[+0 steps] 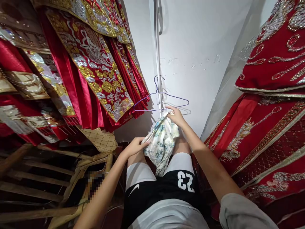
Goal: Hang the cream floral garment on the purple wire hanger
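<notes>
A piece of white cloth printed with green and yellow flowers [162, 140] hangs bunched between my hands, above my lap; what kind of garment it is cannot be made out. My left hand [138, 146] grips its left edge, thumb over the cloth. Higher up, my right hand [175, 117] pinches the top edge near the lower bar of a purple wire hanger [162, 109]. The hanger hangs in front of the white wall, its hook at the top. No cloth lies over the hanger's bar.
Red embroidered garments with gold and silver patterns [95, 63] hang on the left. More red beaded garments [267, 127] hang close on the right. A wooden chair-like frame [45, 168] stands at lower left. A white cable or pole [156, 41] runs down the white wall [202, 41].
</notes>
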### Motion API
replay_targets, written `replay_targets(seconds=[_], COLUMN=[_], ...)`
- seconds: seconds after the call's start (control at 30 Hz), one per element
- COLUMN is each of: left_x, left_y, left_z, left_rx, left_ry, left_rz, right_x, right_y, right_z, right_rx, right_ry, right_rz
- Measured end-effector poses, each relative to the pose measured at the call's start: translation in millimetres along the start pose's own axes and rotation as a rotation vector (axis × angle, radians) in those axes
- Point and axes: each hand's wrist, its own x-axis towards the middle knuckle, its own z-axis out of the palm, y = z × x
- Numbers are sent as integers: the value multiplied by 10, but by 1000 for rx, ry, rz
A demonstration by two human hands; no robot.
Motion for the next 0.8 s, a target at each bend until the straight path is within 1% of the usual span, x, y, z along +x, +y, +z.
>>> replay_targets(seconds=[0.07,0.17,0.27,0.33,0.4,0.47,0.57,0.63,0.67,0.7,0.8], left_x=[-49,-80,-48,24,139,286,546,725,810,889,1054], left_y=[20,47,-13,-70,-90,-53,80,179,224,266,375], left_z=[-174,-359,-498,-597,-704,-806,-916,-953,-963,-969,-979], left_rx=[127,333,448,470,464,412,299,227,189,152,48], left_ry=[-7,-23,-24,13,105,221,435,541,558,549,491], left_rz=[-19,-69,-139,-172,-148,-65,58,91,97,101,156], right_x=[200,321,257,181,119,76,14,-32,-54,-73,-115], right_y=[130,276,320,283,200,91,-67,-139,-162,-177,-182], right_z=[86,120,3,-122,-246,-344,-422,-430,-424,-415,-384], right_rx=[-91,-178,-188,-192,-191,-183,-160,-122,-103,-88,-81], right_ry=[23,-38,-100,-121,-126,-129,-158,-199,-213,-221,-230], right_rz=[12,71,55,31,15,16,32,35,30,21,-13])
